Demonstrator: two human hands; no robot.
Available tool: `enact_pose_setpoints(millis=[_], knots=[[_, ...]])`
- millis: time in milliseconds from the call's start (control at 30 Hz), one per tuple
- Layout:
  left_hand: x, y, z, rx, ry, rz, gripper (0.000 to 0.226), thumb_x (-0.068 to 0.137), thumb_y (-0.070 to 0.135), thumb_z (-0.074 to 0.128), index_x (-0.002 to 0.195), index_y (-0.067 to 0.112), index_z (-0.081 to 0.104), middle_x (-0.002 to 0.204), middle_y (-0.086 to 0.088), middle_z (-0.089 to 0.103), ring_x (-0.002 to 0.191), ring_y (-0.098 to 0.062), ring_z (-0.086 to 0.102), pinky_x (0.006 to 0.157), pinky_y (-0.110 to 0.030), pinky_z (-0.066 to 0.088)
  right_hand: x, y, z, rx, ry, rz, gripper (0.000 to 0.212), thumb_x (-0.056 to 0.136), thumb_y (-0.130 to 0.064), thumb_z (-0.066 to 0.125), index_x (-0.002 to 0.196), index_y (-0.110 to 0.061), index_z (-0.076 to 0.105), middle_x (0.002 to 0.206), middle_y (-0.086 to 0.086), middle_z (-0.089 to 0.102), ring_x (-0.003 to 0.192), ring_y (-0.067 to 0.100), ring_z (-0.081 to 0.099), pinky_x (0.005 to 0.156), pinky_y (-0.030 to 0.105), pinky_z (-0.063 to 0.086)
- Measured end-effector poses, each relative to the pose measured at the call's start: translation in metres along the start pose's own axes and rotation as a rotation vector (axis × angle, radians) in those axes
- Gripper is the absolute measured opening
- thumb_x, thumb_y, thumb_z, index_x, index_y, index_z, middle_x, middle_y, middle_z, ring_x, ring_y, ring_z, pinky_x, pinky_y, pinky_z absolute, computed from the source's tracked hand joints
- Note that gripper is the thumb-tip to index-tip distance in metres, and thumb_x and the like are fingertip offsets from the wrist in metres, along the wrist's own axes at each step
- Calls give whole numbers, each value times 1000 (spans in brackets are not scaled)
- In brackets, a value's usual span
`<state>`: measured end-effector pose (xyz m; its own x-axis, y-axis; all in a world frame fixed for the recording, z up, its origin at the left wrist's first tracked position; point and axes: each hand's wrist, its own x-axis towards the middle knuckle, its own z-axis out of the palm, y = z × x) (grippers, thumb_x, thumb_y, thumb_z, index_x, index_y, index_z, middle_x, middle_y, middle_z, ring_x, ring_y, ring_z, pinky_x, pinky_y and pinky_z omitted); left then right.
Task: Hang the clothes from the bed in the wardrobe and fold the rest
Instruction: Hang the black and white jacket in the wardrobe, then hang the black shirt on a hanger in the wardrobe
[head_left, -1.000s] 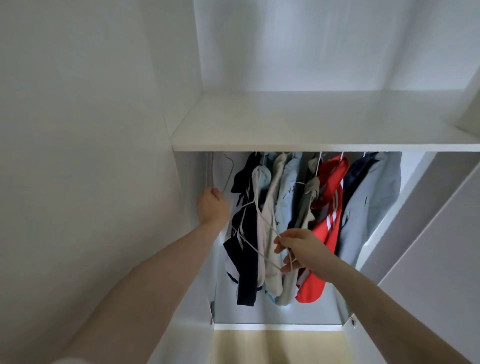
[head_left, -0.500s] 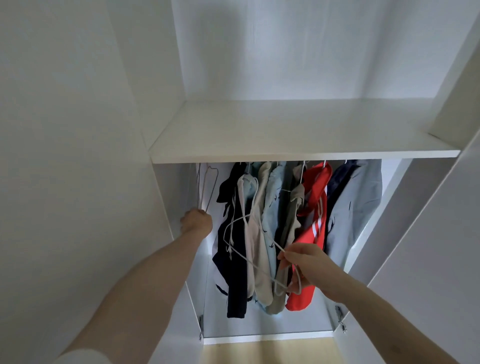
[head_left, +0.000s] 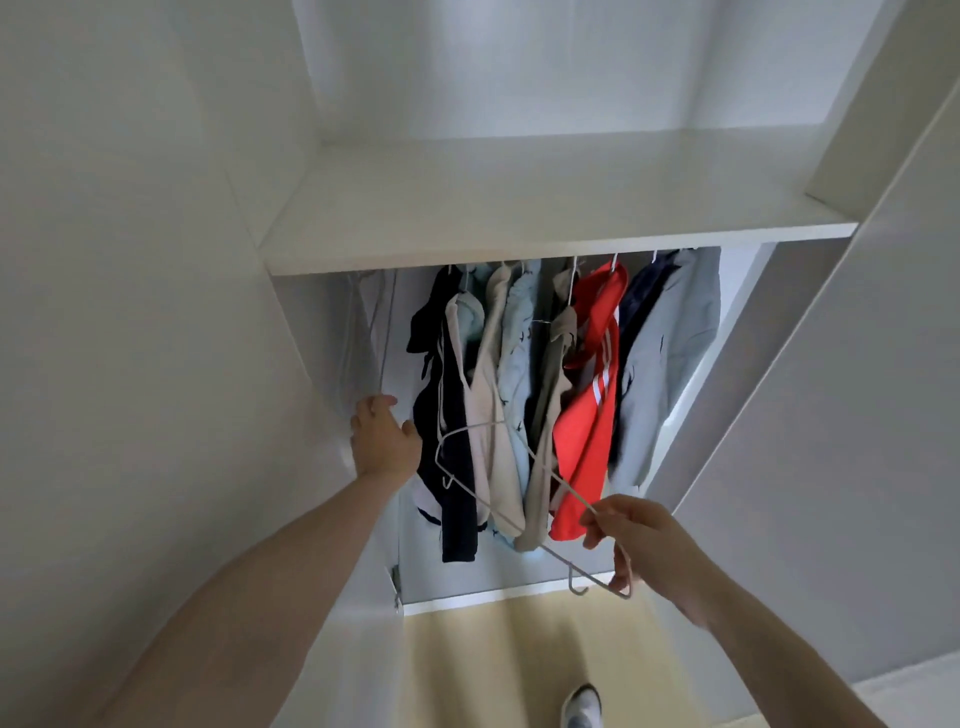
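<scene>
The right hand (head_left: 641, 545) pinches an empty white wire hanger (head_left: 511, 486) at lower centre, before the hanging clothes (head_left: 571, 384). It looks light, thin and springy; best gripped near the hook or shoulder bend. The left hand (head_left: 382, 436) reaches relaxed, grasping nothing, toward spare hangers (head_left: 385, 332) at centre left.

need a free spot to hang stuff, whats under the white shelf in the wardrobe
Under the white shelf hang a black garment, beige top, pale blue shirt, red striped top and grey-blue jacket. Empty hangers hang leftmost. The shelf hides the rail.
</scene>
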<state>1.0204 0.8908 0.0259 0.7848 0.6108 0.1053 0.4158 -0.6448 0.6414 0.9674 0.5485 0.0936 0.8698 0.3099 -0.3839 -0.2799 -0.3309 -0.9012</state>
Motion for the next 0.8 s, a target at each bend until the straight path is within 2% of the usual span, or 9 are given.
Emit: enact_pose_setpoints(millis=[200,267,333,433,533,567,633,733,800], knots=[[-70,15,31,-108,-68,226,35,87,4,64,121,12,58,127,-9,53,118,-30,52,103,-44,45,-57,61,-31,-97,192,-4,35,101,-9,52,77,-21,75,66,-5,61,53,13,40,51,25,31],[-90,22,49,-126,-180,318,39,88,4,66,124,14,59,129,-7,54,122,-28,51,106,-42,45,-83,75,-45,-150,282,-37,34,101,-20,54,74,-26,72,65,-5,53,57,13,42,53,25,31],[-111,32,60,-95,-348,420,47,89,6,66,133,18,56,135,-1,53,126,-24,47,108,-35,41,-116,83,-60,-151,371,-38,28,93,-35,53,73,-26,70,69,5,51,66,16,44,61,32,32],[-151,58,74,-11,-583,584,52,88,8,66,138,21,56,134,5,53,124,-21,47,106,-32,40,-173,105,-89,-115,491,-21,27,87,-35,52,69,-22,67,70,-2,52,70,13,46,68,35,35],[-197,96,87,-49,-672,678,19,89,9,70,103,22,74,101,7,71,94,-6,63,90,-38,52,-237,136,-114,-116,653,12,27,80,-39,48,66,-22,64,64,-7,44,60,13,38,62,34,31],[-214,110,89,-57,-717,661,15,93,14,70,88,28,73,84,12,70,80,2,62,81,-37,52,-258,148,-121,-123,715,31,28,79,-40,48,66,-22,64,64,-4,42,59,14,36,60,34,30],[-252,136,94,-62,-810,610,24,96,25,68,73,31,68,67,11,65,65,-1,59,69,-36,46,-305,177,-136,-106,838,73,27,77,-41,47,66,-22,64,63,-1,40,58,16,35,59,34,28],[-339,178,101,-71,-950,639,19,84,43,66,71,30,71,67,10,70,73,-13,66,74,-36,49,-398,238,-158,-140,981,167,23,84,-35,50,68,-27,65,56,-6,42,51,11,35,52,29,29],[-399,198,105,-102,-1024,661,25,82,41,66,69,21,71,72,10,75,82,-14,71,81,-35,51,-456,279,-160,-192,1026,255,16,85,-35,53,75,-31,65,53,-8,48,47,7,37,46,24,30]])
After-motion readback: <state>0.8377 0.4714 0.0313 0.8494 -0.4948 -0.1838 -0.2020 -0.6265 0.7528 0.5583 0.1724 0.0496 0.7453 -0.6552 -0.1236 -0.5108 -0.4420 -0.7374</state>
